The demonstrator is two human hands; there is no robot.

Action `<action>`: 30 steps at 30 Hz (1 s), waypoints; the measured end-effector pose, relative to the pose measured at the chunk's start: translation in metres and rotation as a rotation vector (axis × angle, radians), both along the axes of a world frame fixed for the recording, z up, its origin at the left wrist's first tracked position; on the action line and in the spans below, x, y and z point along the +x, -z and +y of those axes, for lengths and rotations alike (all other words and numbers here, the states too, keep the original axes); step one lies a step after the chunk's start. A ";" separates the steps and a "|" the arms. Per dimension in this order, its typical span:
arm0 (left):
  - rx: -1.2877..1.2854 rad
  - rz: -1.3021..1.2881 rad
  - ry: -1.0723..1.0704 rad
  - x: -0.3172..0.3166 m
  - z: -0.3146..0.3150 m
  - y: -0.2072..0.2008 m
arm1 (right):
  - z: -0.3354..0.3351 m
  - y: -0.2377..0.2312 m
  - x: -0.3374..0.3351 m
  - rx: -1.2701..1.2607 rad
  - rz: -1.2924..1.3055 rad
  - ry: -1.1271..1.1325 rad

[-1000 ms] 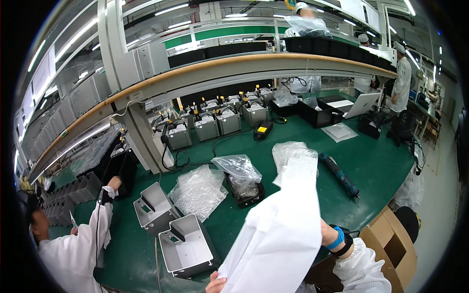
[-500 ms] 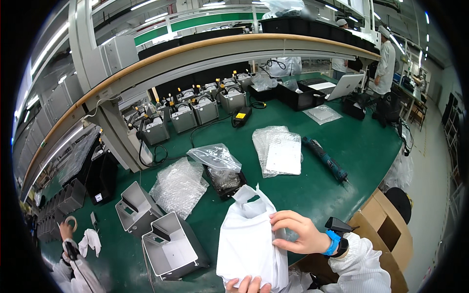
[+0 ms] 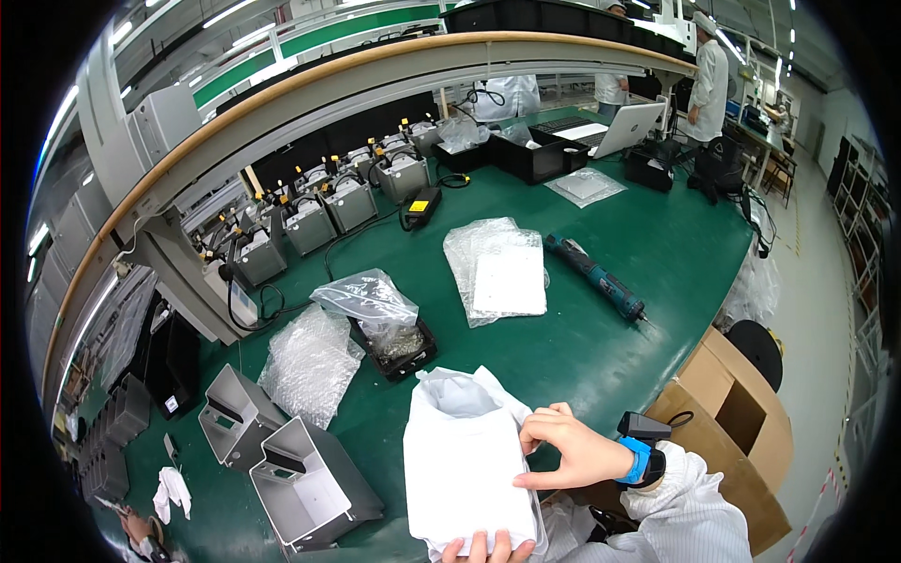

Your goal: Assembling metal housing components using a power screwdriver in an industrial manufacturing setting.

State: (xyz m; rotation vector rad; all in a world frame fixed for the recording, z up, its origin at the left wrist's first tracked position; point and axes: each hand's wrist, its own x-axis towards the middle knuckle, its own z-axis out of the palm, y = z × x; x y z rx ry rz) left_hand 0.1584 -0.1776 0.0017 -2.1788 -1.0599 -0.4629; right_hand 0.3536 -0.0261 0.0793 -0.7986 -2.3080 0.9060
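A white bag (image 3: 469, 479) stands upright in front of me, its mouth gaping at the top; what is inside I cannot make out. My left hand (image 3: 488, 547) grips the lower end, fingers bent over the front, mostly cut off by the lower edge. At the bag's right side, my right hand (image 3: 574, 452) holds the edge between thumb and fingers. To the left are two grey open-topped housings (image 3: 319, 488) on the green table (image 3: 394, 436). A black tray (image 3: 399, 349) of small parts, partly covered by a clear zip bag (image 3: 366, 298), sits beyond them.
Bubble-wrap sheets (image 3: 310, 366) and a white flat panel (image 3: 510, 281) lie on the table, with a teal power screwdriver (image 3: 601, 280) to their right. Grey units with cables (image 3: 310, 225) line the back. A cardboard box (image 3: 741, 422) is at right; another person's hand (image 3: 141, 527) shows far left.
The bag's mouth, earlier folded with a loose strip sticking up, is now opened wide. My view has shifted, and the other person's hand at far left is lower.
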 end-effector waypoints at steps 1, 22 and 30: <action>-0.002 0.000 0.010 0.001 0.001 -0.001 | 0.000 0.001 0.000 -0.035 0.020 -0.008; -0.018 0.086 -0.073 0.007 -0.003 -0.001 | -0.008 0.041 -0.006 -0.285 0.412 0.047; -0.003 0.092 -0.074 0.006 -0.002 -0.002 | -0.015 0.038 -0.009 -0.266 0.426 0.125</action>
